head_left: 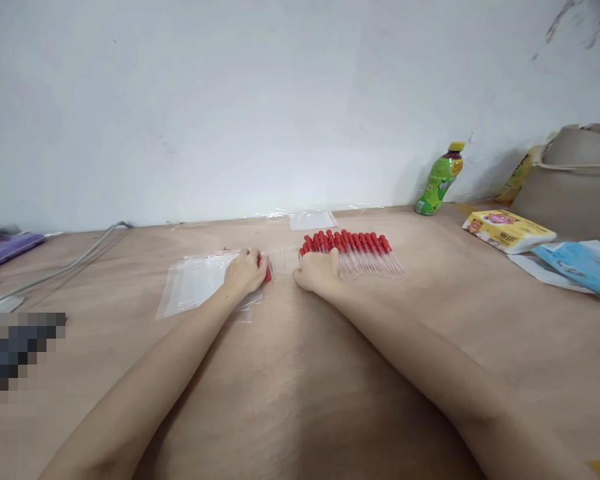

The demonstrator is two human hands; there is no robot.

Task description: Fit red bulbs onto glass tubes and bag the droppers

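Observation:
My left hand (246,270) is closed around the red ends of some clear thin sticks (279,264), beside clear plastic bags (193,283) spread on the brown table. Its fingertips are partly hidden. To the right, my right hand (317,270) rests with curled fingers at the left end of a row of red-capped clear sticks (363,250); what its fingers hold, if anything, is hidden. The row lies side by side with the red caps toward the wall. Behind the hands, another clear bag (313,221) lies near the wall.
A green bottle (440,179) stands by the wall at the right. Nearer are a yellow tissue pack (509,231), a blue packet (583,267) and a beige bin (575,187). At the left lie a grey cable (75,263) and a purple item (13,249).

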